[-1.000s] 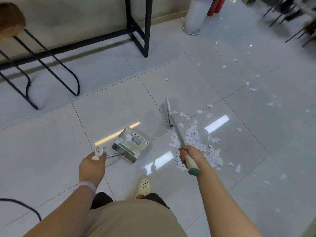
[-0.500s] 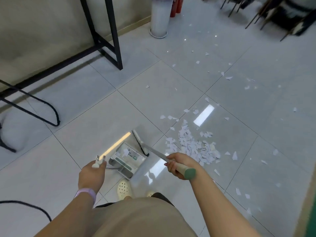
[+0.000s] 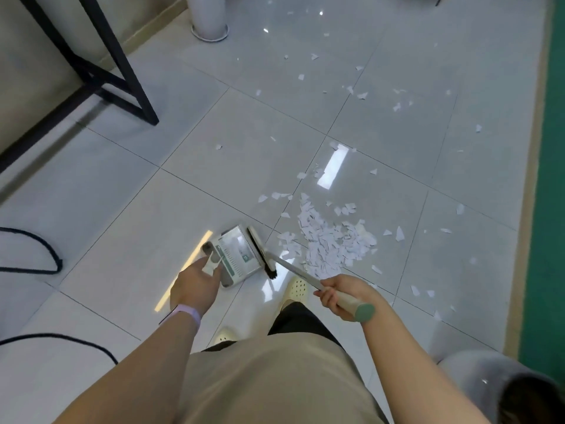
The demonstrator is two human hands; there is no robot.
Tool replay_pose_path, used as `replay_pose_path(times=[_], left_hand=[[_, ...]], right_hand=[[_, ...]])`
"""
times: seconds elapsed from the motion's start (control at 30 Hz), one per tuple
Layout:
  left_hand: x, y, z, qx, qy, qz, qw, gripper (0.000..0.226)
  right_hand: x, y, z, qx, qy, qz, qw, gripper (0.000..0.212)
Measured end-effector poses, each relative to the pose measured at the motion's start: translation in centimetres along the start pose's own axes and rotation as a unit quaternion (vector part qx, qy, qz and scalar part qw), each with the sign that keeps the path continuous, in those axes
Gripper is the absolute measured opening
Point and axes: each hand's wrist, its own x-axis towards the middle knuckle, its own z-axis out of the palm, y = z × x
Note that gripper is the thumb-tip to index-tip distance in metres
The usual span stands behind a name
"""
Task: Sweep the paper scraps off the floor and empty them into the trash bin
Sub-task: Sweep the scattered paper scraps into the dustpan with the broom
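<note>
A heap of white paper scraps lies on the glossy grey tiles, and several loose scraps are scattered farther away. The small grey dustpan sits on the floor left of the heap. My left hand holds its white handle from behind. My right hand grips the broom handle near its green end cap. The dark-bristled broom head lies along the dustpan's right edge, left of the heap. A grey round bin shows at the bottom right.
Black metal frame legs stand at the upper left near the wall. A white cylinder base is at the top. Black cables loop on the left floor. A green strip borders the right. My cream clog stands behind the broom.
The broom head came off the far side of the heap and swung left to the dustpan's edge. My view turned right; the dustpan stays in my left hand.
</note>
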Motion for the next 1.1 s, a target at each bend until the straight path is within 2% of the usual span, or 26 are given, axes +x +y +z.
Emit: replay_pose_path(times=[0.13, 0.37, 0.47, 0.57, 0.7, 0.83, 1.1], left_hand=[[2.2, 4.1, 1.9, -0.002, -0.001, -0.019, 1.000, 0.050], [7.2, 12.3, 5.8, -0.054, -0.004, -0.057, 0.997, 0.059], [8.1, 15.0, 6.7, -0.065, 0.004, -0.069, 0.995, 0.051], [8.3, 17.5, 6.3, -0.078, 0.006, -0.062, 0.995, 0.031], [8.3, 20.3, 5.2, -0.096, 0.008, -0.038, 0.995, 0.020], [9.0, 21.8, 4.9, -0.114, 0.011, -0.036, 0.993, 0.011], [13.7, 23.3, 5.0, -0.072, -0.037, -0.007, 0.997, 0.041]], right_hand=[[-0.8, -5.3, -2.5, -0.020, 0.019, 0.004, 1.000, 0.023], [-1.4, -18.5, -7.0, -0.138, 0.098, -0.038, 0.985, 0.017], [-0.7, -23.6, -7.3, -0.163, 0.120, -0.073, 0.976, 0.012], [-0.3, -27.1, -6.3, -0.179, 0.141, -0.131, 0.965, 0.009], [0.5, -29.8, -4.3, -0.199, 0.162, -0.212, 0.943, 0.006], [1.2, -31.1, -3.3, -0.177, 0.171, -0.240, 0.939, 0.009], [-2.6, -28.4, -4.3, -0.112, 0.206, -0.271, 0.934, 0.015]])
